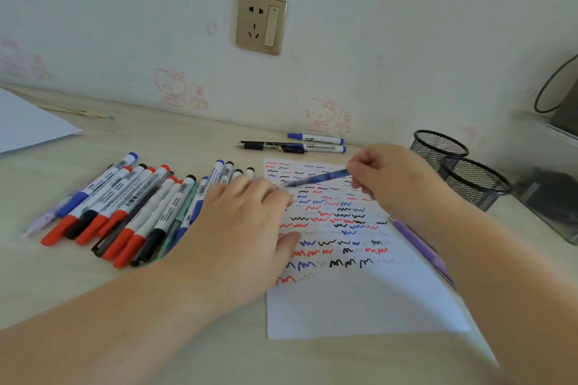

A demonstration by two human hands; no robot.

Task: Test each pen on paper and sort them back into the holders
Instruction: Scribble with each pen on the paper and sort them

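Desk [187,337]: bare room near front edge.
Paper [359,300]: scribbled over upper part, lower part blank, free for testing.
Pen pile [131,212]: left of paper, likely awaiting test.
Holders [472,181]: far right, seemingly empty.
Left hand [247,228]: flat, steadying paper edge.
Right hand [391,178]: pinching blue pen [319,180] above paper.

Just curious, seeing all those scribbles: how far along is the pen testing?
Done: the paper carries many rows of squiggles. In hand: the right hand holds a blue pen over it; the left hand rests on its edge. Left: both holders look empty, and a pile of markers lies unsorted.
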